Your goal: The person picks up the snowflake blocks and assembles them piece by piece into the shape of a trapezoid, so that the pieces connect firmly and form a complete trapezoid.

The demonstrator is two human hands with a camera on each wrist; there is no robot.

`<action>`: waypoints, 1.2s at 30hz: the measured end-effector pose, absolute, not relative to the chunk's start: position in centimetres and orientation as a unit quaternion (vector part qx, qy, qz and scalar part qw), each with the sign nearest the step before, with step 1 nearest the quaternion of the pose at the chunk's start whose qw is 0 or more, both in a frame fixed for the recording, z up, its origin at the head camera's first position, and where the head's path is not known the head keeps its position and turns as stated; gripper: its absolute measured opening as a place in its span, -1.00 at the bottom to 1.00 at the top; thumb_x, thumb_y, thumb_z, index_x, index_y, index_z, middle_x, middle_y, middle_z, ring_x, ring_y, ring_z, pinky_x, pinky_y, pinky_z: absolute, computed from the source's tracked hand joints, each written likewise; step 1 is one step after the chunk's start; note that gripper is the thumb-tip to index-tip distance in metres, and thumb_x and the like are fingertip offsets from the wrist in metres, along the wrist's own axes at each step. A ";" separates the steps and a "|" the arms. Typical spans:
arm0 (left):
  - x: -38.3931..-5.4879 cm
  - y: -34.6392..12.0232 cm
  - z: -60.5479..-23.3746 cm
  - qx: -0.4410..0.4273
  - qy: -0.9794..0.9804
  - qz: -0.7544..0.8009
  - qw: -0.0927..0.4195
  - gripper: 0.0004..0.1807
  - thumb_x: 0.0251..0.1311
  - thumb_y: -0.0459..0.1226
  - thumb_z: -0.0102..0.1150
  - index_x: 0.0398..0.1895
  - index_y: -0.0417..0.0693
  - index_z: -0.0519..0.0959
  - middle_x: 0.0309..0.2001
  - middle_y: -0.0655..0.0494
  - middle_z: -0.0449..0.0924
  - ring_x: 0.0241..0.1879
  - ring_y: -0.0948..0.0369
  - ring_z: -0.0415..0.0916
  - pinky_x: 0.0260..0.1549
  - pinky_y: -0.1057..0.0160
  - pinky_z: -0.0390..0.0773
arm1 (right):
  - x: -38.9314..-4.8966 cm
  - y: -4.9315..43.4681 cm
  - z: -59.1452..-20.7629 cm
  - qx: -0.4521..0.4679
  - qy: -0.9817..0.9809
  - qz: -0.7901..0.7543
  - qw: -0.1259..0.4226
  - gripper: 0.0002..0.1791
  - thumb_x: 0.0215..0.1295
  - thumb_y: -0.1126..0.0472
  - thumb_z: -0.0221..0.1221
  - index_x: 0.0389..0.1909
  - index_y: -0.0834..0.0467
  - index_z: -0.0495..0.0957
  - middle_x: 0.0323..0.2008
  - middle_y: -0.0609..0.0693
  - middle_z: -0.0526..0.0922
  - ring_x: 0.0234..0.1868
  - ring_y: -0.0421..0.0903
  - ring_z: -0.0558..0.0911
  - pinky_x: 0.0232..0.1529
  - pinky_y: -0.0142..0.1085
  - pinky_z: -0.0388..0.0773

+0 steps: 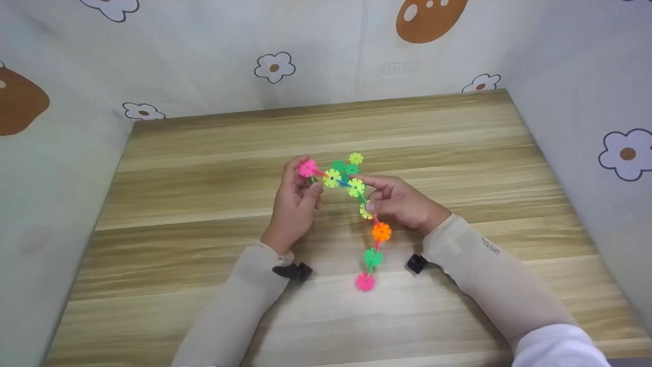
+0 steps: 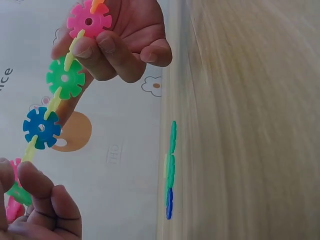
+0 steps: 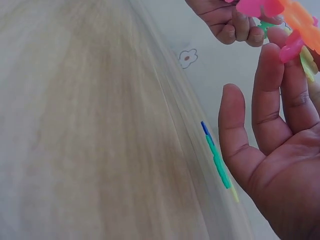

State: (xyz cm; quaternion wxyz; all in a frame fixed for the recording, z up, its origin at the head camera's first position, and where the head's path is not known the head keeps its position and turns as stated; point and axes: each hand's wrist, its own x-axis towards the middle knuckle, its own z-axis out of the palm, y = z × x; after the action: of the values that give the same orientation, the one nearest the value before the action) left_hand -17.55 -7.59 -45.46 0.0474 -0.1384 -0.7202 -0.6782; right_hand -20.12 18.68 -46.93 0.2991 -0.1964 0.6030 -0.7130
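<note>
A chain of notched plastic snowflake discs in pink, yellow, green, blue, red and orange runs between both hands. My left hand holds its upper left end, around a pink disc and a green one partly hidden by the fingers. With thumb and fingers, my right hand pinches the chain at a yellow disc, its index finger stretched along the chain. From there the rest hangs toward the person, ending in a pink disc. In the left wrist view, a blue disc sits between the hands.
Behind the chain, several loose-looking discs lie flat on the wooden table: a yellow one, green ones and a blue one. Whether they are joined I cannot tell. A flower-patterned wall covering borders the table.
</note>
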 end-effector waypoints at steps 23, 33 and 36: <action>-17.7 -7.5 -45.6 -0.057 -0.709 -0.697 0.091 -0.71 0.53 -0.51 -0.09 0.20 -0.24 0.48 -0.23 -0.25 0.54 -0.36 0.03 0.58 -0.28 0.18 0.71 | -20.2 18.9 -47.2 -0.196 0.561 -0.765 0.247 -0.32 0.43 0.47 0.15 0.53 0.04 0.42 -0.49 -0.13 0.60 -0.54 -0.26 0.48 -0.47 -0.48 0.49; -17.4 -7.4 -45.6 -0.056 -0.733 -0.673 0.080 -0.32 0.39 -0.54 0.08 0.53 -0.07 0.22 -0.21 -0.35 0.65 -0.33 -0.20 0.68 -0.24 -0.21 0.71 | -20.3 18.7 -47.4 -0.186 0.585 -0.756 0.228 -0.31 0.41 0.45 0.18 0.54 0.02 0.41 -0.48 -0.12 0.60 -0.56 -0.26 0.44 -0.49 -0.47 0.43; -17.3 -7.4 -45.6 -0.053 -0.745 -0.659 0.087 -0.32 0.37 -0.53 0.11 0.53 -0.07 0.24 -0.22 -0.34 0.67 -0.33 -0.24 0.69 -0.28 -0.08 0.74 | -20.3 18.7 -47.3 -0.182 0.589 -0.754 0.229 -0.29 0.41 0.46 0.18 0.55 0.05 0.39 -0.48 -0.12 0.59 -0.55 -0.24 0.43 -0.49 -0.47 0.43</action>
State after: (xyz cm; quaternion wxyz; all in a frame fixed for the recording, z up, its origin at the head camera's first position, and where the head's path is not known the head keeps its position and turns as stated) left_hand -17.29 -7.37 -45.60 0.0868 -0.0528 -0.7454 -0.6588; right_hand -20.26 18.68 -47.35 0.2287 -0.1821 0.5888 -0.7536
